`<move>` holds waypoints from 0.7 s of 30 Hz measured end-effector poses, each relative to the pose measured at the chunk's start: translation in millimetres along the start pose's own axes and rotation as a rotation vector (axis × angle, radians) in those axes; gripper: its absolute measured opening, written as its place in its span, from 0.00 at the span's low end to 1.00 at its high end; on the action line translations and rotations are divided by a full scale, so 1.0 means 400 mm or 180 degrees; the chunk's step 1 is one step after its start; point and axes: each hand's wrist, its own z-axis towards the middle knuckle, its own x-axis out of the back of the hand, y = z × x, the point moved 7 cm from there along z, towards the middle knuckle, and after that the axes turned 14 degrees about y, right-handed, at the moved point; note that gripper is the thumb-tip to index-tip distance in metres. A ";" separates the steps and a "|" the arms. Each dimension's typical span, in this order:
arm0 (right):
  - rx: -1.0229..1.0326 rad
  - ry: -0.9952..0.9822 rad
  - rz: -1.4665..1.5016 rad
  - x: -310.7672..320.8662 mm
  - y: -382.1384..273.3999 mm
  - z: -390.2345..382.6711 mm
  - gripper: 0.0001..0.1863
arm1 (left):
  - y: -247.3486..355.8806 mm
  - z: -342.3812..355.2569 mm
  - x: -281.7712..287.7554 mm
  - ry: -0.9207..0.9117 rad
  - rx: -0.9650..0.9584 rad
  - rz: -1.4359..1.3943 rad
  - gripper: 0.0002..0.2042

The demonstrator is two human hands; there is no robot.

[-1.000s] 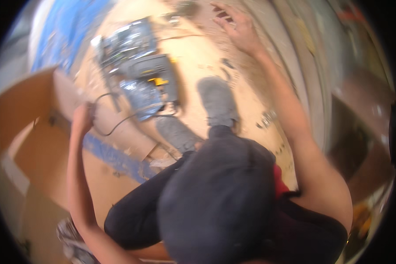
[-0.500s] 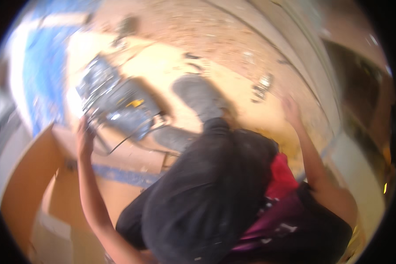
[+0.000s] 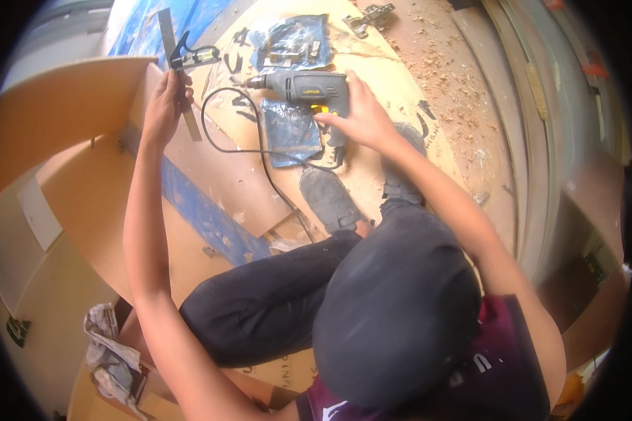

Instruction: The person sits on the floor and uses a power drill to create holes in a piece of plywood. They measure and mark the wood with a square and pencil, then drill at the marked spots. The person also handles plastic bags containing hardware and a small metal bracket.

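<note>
My left hand point(image 3: 163, 105) is closed around a combination square point(image 3: 178, 59), its metal rule sticking out above and below my fingers and its dark head at the top. With my right hand point(image 3: 364, 116) I have hold of the back end of a grey-black power drill point(image 3: 309, 88), thumb across the handle near the yellow trigger. The fingertips behind the drill are partly hidden. Its chuck points left, and a black cord point(image 3: 261, 144) loops from the handle toward my feet. Blue plastic packets point(image 3: 291, 133) lie beneath and beside the drill, the farther one with metal pieces on it.
Metal hinges point(image 3: 369, 19) lie at the far edge of the cardboard sheet point(image 3: 393, 77). Wood shavings point(image 3: 463, 95) cover the floor to the right, beside long boards. An orange-brown wooden panel point(image 3: 70, 105) stands at left. A crumpled cloth point(image 3: 112, 358) lies at lower left.
My right hand has come from empty space at the right onto the drill. The left hand has lifted into clearer view with the square. The whole view has swung left.
</note>
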 end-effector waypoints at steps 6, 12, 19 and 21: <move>-0.0815 -0.0354 0.0433 -0.080 -0.088 0.040 0.50 | 0.001 -0.046 0.056 0.0151 0.0031 -0.0185 0.15; -0.0255 0.0212 0.1475 -0.086 -0.222 -0.113 0.42 | -0.006 -0.101 0.097 0.0514 0.0029 -0.0402 0.14; 0.0132 0.0221 0.2176 -0.172 -0.218 -0.172 0.42 | 0.001 -0.160 0.050 0.0697 0.0146 -0.0398 0.17; 0.0281 0.0318 0.2101 -0.193 -0.227 -0.155 0.41 | -0.017 -0.144 0.095 0.0592 0.0153 -0.0138 0.16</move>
